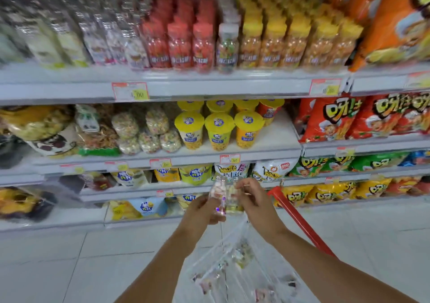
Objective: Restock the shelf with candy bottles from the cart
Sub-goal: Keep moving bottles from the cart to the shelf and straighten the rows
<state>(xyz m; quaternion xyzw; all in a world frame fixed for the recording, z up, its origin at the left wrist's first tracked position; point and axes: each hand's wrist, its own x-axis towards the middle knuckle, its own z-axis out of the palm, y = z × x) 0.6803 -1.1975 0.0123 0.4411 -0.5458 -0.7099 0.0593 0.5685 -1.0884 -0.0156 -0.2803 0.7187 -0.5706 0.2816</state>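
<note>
— What are the hands doing?

— Both are holding. The left hand is gripping a pink-filled bottle, fingers curling round its lower part. The right hand is wrapping round a yellowish bottle, fingertips up near its neck.

— Where are the two bottles sitting?

— Upright, touching side by side, in the air in front of the lower shelves and well below the top shelf.

— And the cart?

— Only the red cart handle is showing, slanting down just right of the right wrist. Under the forearms a clear plastic pack of more small bottles is lying, though it is too blurred to count them.

— What is standing on that top shelf?

— Rows of red-capped bottles on the left, yellow-capped bottles on the right, and one clear-capped bottle standing between them at the front edge.
</note>
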